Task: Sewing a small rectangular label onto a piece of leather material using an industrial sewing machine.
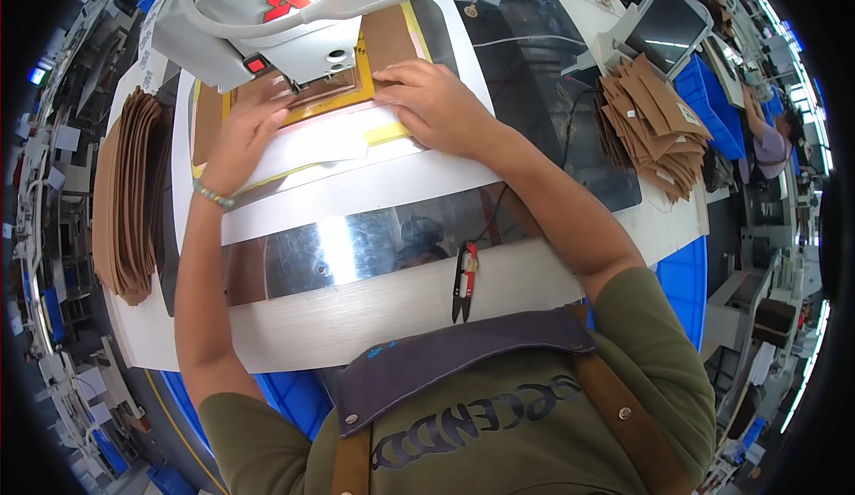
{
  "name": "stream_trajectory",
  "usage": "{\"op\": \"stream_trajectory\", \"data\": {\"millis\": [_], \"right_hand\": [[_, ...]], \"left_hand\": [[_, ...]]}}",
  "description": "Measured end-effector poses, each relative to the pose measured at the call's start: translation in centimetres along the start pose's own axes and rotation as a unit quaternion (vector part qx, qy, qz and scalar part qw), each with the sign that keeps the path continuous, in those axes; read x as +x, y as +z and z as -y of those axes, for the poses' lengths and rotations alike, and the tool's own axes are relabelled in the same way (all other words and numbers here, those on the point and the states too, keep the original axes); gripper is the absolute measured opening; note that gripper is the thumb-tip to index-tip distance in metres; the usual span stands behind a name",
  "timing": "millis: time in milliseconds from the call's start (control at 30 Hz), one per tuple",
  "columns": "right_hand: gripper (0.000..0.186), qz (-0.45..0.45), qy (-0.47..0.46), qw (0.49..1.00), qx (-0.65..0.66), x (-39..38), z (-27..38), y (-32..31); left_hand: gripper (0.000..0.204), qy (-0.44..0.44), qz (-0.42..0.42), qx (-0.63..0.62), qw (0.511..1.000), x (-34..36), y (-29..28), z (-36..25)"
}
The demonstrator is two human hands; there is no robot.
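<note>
Brown leather panels sit stacked on edge at the far left of the frame (129,196), apparently waiting their turn. Moving right, the left hand (242,134) lies flat, fingers spread and closed on nothing, pressing the near left corner of a yellow-edged template (307,107) that holds a brown leather piece (387,36) under the head of the white sewing machine (294,14). So the piece is at upper centre, loaded in the jig and under the needle area; whether any stitching is laid I cannot tell, the machine head hides it. The right hand (436,103) is flat too, palm down on the template's right side, no grip on anything, just steadying. By my reading the loading looks done and this piece's seam is what is in hand. Lower centre, red-handled thread snips (463,281) lie untouched on the desk (356,317). At upper right a heap of brown cut pieces (655,125) lies beside a small screen (668,23).
</note>
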State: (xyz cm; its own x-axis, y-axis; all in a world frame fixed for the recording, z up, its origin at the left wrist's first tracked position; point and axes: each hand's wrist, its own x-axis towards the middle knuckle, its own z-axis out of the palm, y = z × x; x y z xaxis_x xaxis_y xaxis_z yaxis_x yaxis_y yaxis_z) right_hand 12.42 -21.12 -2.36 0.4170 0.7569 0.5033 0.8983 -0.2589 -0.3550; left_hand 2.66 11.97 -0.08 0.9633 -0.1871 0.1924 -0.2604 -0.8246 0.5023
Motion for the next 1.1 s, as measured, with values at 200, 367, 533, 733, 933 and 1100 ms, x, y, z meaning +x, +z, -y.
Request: {"op": "stream_trajectory", "data": {"millis": [200,367,533,733,933,1100], "right_hand": [[0.028,0.014,-0.017,1.0,0.016,0.1,0.7,0.0],[0.026,0.016,-0.05,0.999,0.0,0.2,2.0,-0.8],[0.023,-0.004,-0.059,0.998,-0.018,-0.9,1.5,-4.9],[0.024,0.069,0.078,0.989,-0.105,-4.1,-0.5,-9.9],[0.019,0.059,-0.029,0.995,-0.072,-3.4,1.3,-8.6],[0.02,0.068,-0.112,0.984,-0.125,-0.7,3.4,-4.0]], "left_hand": [[0.039,-0.107,-0.107,0.085,0.985,-5.5,-3.6,6.3],[0.051,-0.172,-0.104,0.193,0.96,-7.6,-4.2,10.7],[0.056,-0.18,-0.08,0.231,0.953,-8.6,-3.8,11.0],[0.051,-0.148,-0.068,0.28,0.946,-7.5,-3.7,9.5],[0.035,-0.026,-0.119,0.272,0.955,-4.3,-1.2,5.0],[0.025,-0.043,-0.168,0.198,0.965,-1.7,1.6,1.3]]}}
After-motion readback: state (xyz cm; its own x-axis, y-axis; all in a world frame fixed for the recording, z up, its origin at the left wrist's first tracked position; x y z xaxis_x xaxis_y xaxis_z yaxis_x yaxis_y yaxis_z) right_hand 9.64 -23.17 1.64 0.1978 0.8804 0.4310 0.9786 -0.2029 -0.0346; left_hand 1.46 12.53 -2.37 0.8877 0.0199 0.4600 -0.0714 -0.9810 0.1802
